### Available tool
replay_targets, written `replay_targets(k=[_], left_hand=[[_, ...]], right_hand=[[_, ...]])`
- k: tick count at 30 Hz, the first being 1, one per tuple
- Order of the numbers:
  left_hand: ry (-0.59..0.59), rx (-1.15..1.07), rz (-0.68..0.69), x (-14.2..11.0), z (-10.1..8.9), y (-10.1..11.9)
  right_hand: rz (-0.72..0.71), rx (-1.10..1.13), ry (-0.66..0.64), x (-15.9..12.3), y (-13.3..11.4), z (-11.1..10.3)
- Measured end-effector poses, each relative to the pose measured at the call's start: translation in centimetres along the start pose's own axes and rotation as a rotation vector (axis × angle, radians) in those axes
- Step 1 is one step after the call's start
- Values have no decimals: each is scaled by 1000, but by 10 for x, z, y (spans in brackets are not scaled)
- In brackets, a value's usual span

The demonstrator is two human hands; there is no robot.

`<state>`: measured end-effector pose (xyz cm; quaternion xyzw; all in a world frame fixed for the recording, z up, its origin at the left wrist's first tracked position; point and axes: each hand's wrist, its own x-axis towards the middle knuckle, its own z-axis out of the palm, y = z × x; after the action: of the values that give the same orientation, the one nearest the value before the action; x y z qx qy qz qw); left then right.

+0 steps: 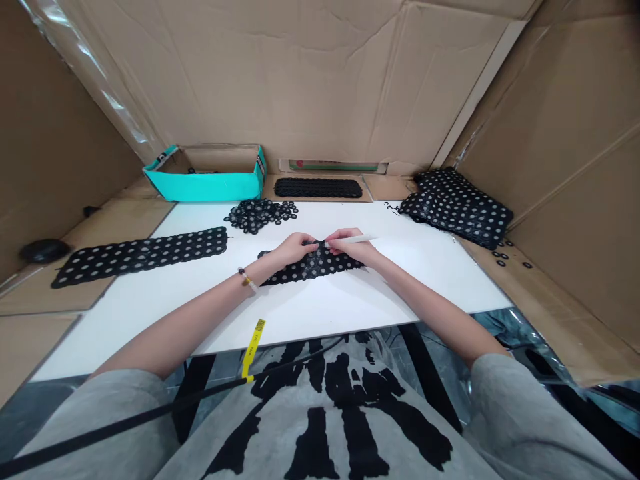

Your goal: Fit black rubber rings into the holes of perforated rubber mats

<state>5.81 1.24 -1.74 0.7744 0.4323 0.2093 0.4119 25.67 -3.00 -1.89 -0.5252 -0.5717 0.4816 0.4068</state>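
Note:
A black panel of joined rings (316, 265) lies at the middle of the white table, its far edge raised slightly between my hands. My left hand (295, 248) is closed, with thumb and finger pinching that far edge. My right hand (353, 247) is closed around a slim white tool (356, 239), held like a pen and apparently a crochet hook. Its tip is at the panel's edge, close to my left fingertips, and too small to make out. Both hands partly cover the panel.
Loose black rings (260, 215) are heaped beyond my left hand, before a turquoise box (210, 187). A long ring panel (145, 255) lies left, a dark stack (318, 188) at the back, and piled ring panels (457, 205) at the right. Cardboard walls (300, 80) enclose the table.

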Motion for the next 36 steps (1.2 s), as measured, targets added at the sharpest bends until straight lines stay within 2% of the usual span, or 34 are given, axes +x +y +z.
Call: replay_targets(k=[3, 7, 12, 15, 19, 22, 31, 36], left_hand=[[1, -67, -65, 2, 0, 0], [-34, -160, -147, 3, -2, 0], [-180, -196, -131, 2, -12, 3], [-244, -132, -83, 1, -16, 4], [-154, 66, 67, 2, -15, 1], [-79, 124, 116, 5, -11, -5], [-25, -72, -45, 1, -3, -2], [-27, -216, -100, 1, -4, 0]], right_hand=[[-31, -106, 12, -2, 1, 1], [-61, -278, 116, -6, 1, 7], [-123, -339, 155, -6, 1, 14], [-140, -361, 135, -2, 3, 12], [-2, -139, 32, 3, 2, 3], [8, -61, -31, 4, 0, -1], [-64, -193, -47, 0, 1, 1], [-243, -407, 43, -4, 5, 7]])
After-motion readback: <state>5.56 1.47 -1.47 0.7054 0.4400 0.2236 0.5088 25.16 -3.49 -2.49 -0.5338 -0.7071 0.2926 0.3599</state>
